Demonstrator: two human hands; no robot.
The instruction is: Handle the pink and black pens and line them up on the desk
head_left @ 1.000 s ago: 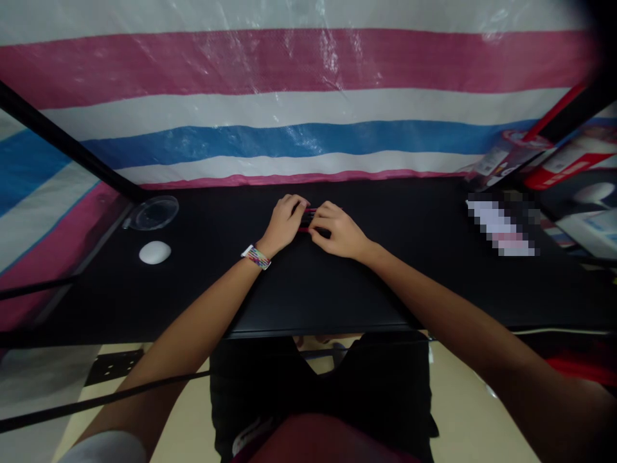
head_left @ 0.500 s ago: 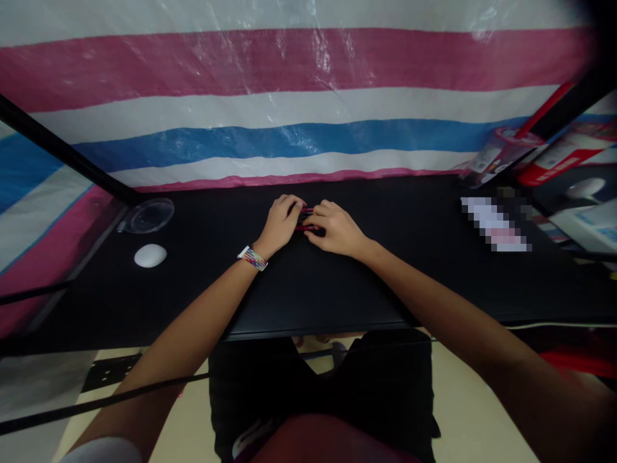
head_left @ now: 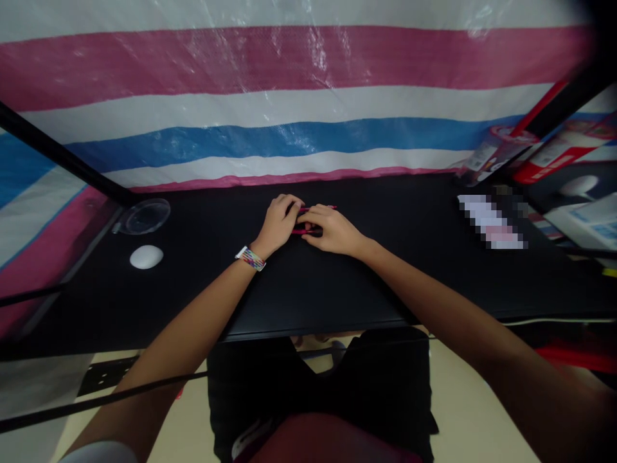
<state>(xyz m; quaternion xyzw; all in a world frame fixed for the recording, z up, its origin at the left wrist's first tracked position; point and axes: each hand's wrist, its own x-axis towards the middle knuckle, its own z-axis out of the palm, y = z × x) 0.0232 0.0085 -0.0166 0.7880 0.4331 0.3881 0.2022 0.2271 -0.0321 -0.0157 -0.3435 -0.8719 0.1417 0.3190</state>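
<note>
In the head view my hands meet near the middle of the black table (head_left: 308, 289). My left hand (head_left: 279, 222) has its fingers curled over the left end of a thin red pen-like stick (head_left: 332, 207); this stick runs rightward behind my right hand's fingers. My right hand (head_left: 332, 230) pinches a second red pen-like stick (head_left: 299, 232), which lies nearer to me and reaches towards my left fingers. Fingers cover much of both sticks, so their exact kind cannot be made out.
A white rounded object (head_left: 146, 257) and a clear plastic lid (head_left: 144, 217) lie at the left. Back right stand a clear tub (head_left: 491, 154) and a red-and-white container (head_left: 559, 154). A blurred-out flat item (head_left: 491, 222) lies before them. Striped sheeting (head_left: 289, 58) hangs behind.
My right hand has shifted slightly left, closer to my left hand. The far stick's right end now shows beyond my right fingers. My left hand has barely moved.
</note>
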